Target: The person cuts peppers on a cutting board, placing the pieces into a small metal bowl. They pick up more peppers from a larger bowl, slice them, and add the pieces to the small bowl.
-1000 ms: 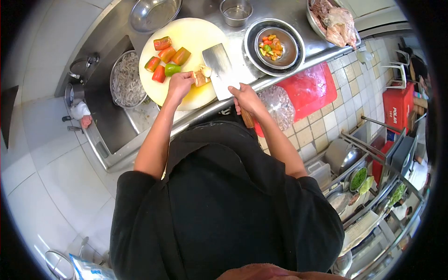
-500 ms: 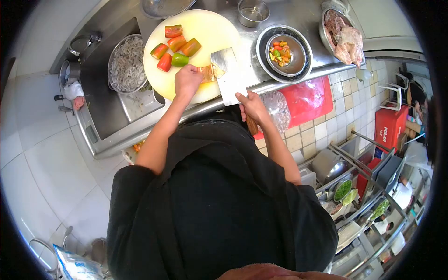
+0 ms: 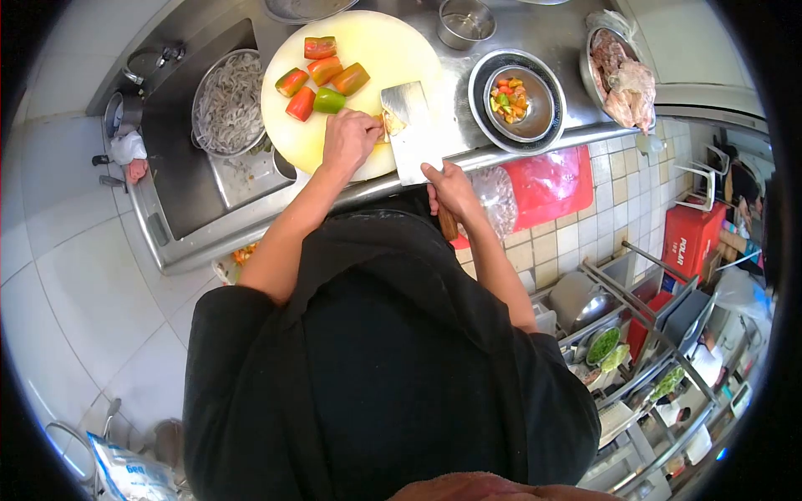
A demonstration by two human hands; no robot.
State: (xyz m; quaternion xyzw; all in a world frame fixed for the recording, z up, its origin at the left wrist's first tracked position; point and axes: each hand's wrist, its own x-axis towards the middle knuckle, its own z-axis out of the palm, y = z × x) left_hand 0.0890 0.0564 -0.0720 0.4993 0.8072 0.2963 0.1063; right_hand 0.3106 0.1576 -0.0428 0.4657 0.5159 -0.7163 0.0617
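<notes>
My right hand (image 3: pixel 451 192) is closed round the wooden handle of a broad cleaver (image 3: pixel 411 138), whose blade lies flat over the right part of a round pale cutting board (image 3: pixel 284 138). Pressed against the board beside the blade, my left hand (image 3: pixel 351 138) has its fingers bent together on a pepper piece (image 3: pixel 381 127), mostly hidden by the hand. Pale scraps (image 3: pixel 393 123) stick to the blade. Several red and green pepper pieces lie at the upper left of the board, among them a green one (image 3: pixel 329 101) close to my left hand.
Left of the board, a sink (image 3: pixel 171 188) holds a bowl of pale strips (image 3: pixel 230 104). Right of it stand a steel bowl with chopped pepper (image 3: pixel 535 125), a small steel pot (image 3: pixel 458 37) and a bowl of raw meat (image 3: pixel 626 79). A red tray (image 3: pixel 568 184) sits below the counter edge.
My left hand has moved right, nearer the blade, and now covers most of the pepper piece. The cleaver stays almost in place. The view has shifted slightly.
</notes>
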